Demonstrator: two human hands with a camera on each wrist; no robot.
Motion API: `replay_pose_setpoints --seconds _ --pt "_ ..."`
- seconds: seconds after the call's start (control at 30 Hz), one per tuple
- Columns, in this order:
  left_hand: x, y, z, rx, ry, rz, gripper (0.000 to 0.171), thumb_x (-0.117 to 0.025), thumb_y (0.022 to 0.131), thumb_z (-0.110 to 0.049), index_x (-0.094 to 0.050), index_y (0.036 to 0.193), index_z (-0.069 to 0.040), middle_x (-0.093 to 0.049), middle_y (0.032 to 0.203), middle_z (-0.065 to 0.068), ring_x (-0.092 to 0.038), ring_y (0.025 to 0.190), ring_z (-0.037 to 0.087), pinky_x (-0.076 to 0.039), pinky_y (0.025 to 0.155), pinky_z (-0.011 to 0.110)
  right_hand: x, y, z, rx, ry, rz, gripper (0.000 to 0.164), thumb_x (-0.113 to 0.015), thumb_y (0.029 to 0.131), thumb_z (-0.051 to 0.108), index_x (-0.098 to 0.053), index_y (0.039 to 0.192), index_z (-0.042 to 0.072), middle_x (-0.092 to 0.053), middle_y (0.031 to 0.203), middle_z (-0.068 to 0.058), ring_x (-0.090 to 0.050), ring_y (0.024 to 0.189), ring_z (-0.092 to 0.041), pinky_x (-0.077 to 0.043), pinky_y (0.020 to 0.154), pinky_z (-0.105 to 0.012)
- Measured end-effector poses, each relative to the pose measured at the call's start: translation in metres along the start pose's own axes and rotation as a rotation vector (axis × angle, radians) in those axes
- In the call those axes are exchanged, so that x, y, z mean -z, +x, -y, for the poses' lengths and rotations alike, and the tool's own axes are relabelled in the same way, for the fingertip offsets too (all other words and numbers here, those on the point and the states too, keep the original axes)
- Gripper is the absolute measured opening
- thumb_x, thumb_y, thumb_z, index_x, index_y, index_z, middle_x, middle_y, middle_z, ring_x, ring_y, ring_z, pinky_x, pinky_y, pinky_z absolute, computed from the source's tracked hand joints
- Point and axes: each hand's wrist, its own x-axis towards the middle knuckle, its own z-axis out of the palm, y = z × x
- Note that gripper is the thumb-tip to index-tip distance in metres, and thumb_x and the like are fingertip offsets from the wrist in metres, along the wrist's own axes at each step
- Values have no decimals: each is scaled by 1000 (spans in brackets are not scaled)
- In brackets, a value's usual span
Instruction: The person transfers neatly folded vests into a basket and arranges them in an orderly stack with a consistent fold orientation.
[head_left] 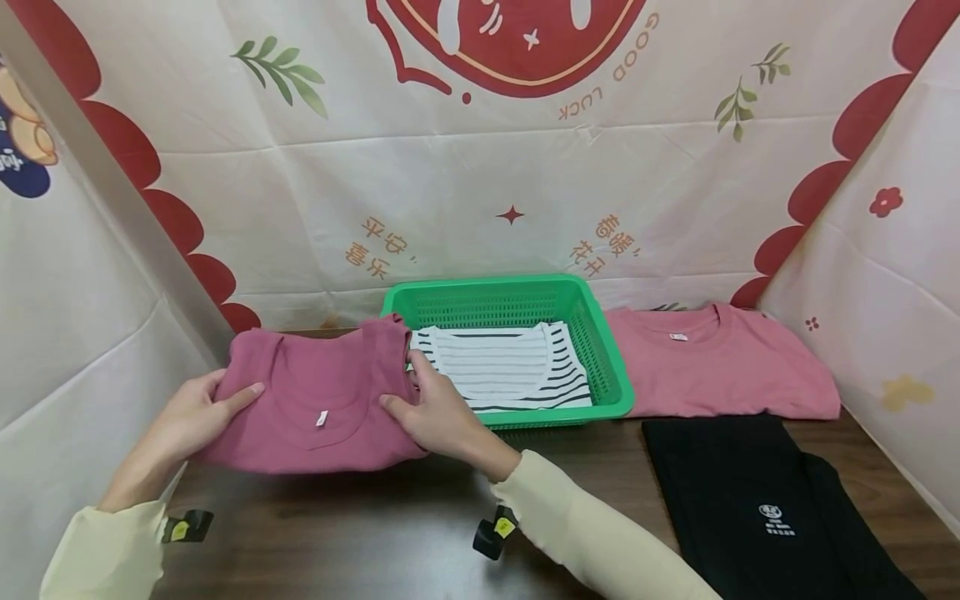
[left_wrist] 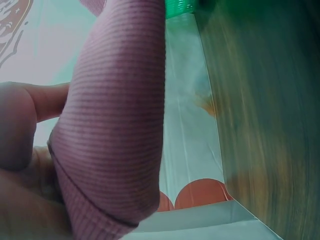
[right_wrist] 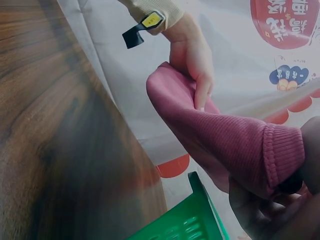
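Both hands hold a folded mauve-pink ribbed top (head_left: pixel 322 392) above the table, left of the green basket (head_left: pixel 611 367). Its round neckline and small white label face up. My left hand (head_left: pixel 198 417) grips the top's left side, thumb on the upper face and the other fingers beneath. On the opposite side my right hand (head_left: pixel 442 417) pinches the edge near the basket's rim. The right wrist view shows the top (right_wrist: pixel 220 140) as a thick fold, lifted off the table. Inside the basket lies a folded white shirt with black stripes (head_left: pixel 495 362).
A folded lighter pink T-shirt (head_left: pixel 720 367) lies right of the basket. In front of it is a folded black garment (head_left: pixel 750 500) with small white print. The wooden table (head_left: pixel 337 533) is bounded by printed white cloth walls (head_left: pixel 450 192) behind and at the sides.
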Motion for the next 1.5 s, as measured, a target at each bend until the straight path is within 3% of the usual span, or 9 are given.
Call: replay_pose_setpoints --seconds 0.73,1.1,1.5 --pt "-4 11 -19 -40 43 -19 58 -51 90 -53 -57 111 1 -62 74 10 -57 65 19 -46 60 35 23 2 -9 -14 76 -7 48 -60 91 18 -39 134 13 -65 113 -12 -65 87 -12 -57 69 -34" --pt "-8 18 -33 46 -119 17 66 -51 87 -58 -52 123 -2 -62 83 10 -60 68 19 -49 62 35 46 1 -12 -20 76 -36 49 -59 91 18 -38 134 12 -62 116 -13 -65 89 -15 -58 69 -37" --pt "-17 25 -52 38 -283 45 61 -53 91 -47 -47 130 0 -64 84 0 -64 70 13 -53 62 31 72 -3 -12 -77 133 -65 45 -60 91 17 -39 131 14 -67 105 -14 -68 71 -19 -58 59 -36"
